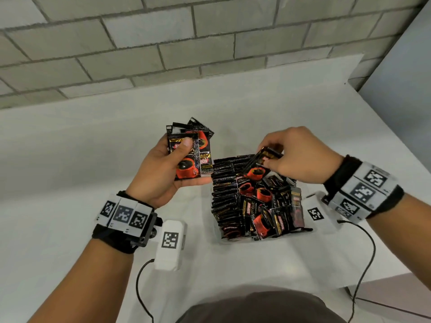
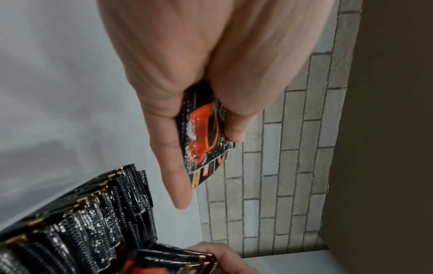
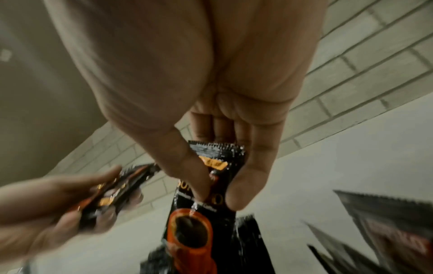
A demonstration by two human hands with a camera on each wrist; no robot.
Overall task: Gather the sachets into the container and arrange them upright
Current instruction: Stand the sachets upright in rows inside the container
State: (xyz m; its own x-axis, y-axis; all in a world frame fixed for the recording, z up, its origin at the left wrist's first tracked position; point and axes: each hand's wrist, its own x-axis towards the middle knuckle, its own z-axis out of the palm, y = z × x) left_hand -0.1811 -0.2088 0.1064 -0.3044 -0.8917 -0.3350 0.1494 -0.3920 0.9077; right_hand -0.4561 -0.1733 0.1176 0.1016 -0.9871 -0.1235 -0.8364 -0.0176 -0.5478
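Sachets (image 1: 229, 194) fill a clear container (image 1: 215, 231) on the white table (image 1: 70, 159), near the person's front edge. A tight row stands upright along its left side; those on its right side lie loose and tilted. Nearest the viewer, white tagged boxes (image 1: 170, 243) with black cables hang by each wrist, and banded markers wrap both wrists.

Right hand (image 1: 300, 155): over the container's far end, thumb and fingers clamped on one sachet (image 1: 258, 163), which tilts above the upright row. Left hand (image 1: 158, 169): raised just left of the container, thumb pressed on a fanned stack (image 1: 189, 150) of several sachets held against the palm.

Beyond the hands the table runs to a grey block wall (image 1: 163, 43).

Left wrist view: the thumb and fingers close on the stack (image 2: 203, 133) from both faces, and the serrated tops of the upright row (image 2: 93, 222) show edge-on below; the right hand (image 2: 222, 257) enters at the bottom edge. Right wrist view: the pinched sachet (image 3: 201, 213) hangs lengthwise, red cup print toward the camera, with the left hand (image 3: 58, 204) blurred at left. The container's walls are hidden in both wrist views.
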